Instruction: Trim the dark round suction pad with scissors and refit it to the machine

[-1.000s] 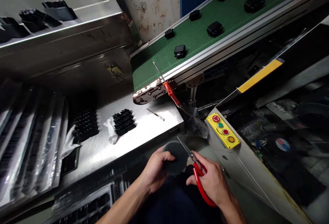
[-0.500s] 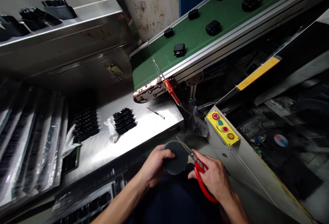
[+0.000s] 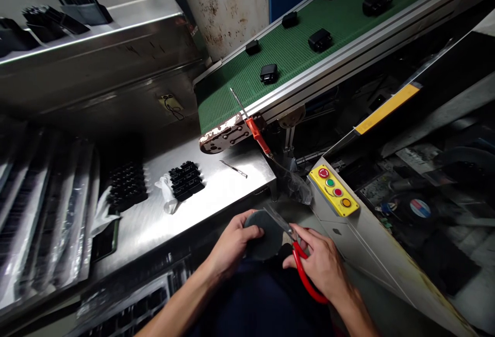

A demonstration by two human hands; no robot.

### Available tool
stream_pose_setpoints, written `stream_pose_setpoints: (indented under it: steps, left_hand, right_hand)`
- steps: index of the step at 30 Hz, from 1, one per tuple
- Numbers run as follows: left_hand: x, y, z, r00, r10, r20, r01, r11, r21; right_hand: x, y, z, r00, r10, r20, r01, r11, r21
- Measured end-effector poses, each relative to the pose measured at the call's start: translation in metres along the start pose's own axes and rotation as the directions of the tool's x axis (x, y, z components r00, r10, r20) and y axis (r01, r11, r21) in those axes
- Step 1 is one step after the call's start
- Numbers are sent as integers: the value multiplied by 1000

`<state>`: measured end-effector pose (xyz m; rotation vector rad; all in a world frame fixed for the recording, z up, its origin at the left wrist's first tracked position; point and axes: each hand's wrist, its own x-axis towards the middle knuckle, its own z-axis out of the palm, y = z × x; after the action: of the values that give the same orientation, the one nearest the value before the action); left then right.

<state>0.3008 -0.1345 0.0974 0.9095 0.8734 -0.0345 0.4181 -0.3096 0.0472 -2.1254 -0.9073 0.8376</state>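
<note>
Between thumb and fingers, my left hand [image 3: 234,241] pinches a round dark grey disc [image 3: 263,241] by its left side. My right hand [image 3: 319,257] is closed round the red handles of a pair of scissors [image 3: 303,275]. The metal blades point up and to the left, over the disc's upper right edge. Motion blurs the blades, and I cannot tell how far apart they are. Both hands are above my lap, in front of the metal table [image 3: 209,218].
Black adapter-like parts [image 3: 320,40] lie on a green conveyor belt [image 3: 232,82]. A red-handled soldering iron or screwdriver-like tool [image 3: 258,135] leans at its end. Black parts [image 3: 186,180] and a thin metal tool [image 3: 233,168] lie on the table. A yellow button box [image 3: 334,190] is right.
The scissor blades have shifted slightly against the disc's edge and look more blurred. Both hands keep their grips. The whole view has moved a little.
</note>
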Motion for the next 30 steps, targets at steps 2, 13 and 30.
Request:
stream_pose_setpoints:
  steps: [2,13,30]
  left_hand:
    - [1,-1,-2,1000,-9,4,9,1000,-22]
    - [-1,5,-2,997,66,-27,-63,991,114]
    - [-2,0,-14,995,95,15,-96,973,209]
  right_hand:
    - [0,-1,-1,1000,21,22,-22,999,44]
    - [-1,-1,0,1000,10,6,-9,995,-95]
    - [1,-5,3,998,-48,35,52,991,-126]
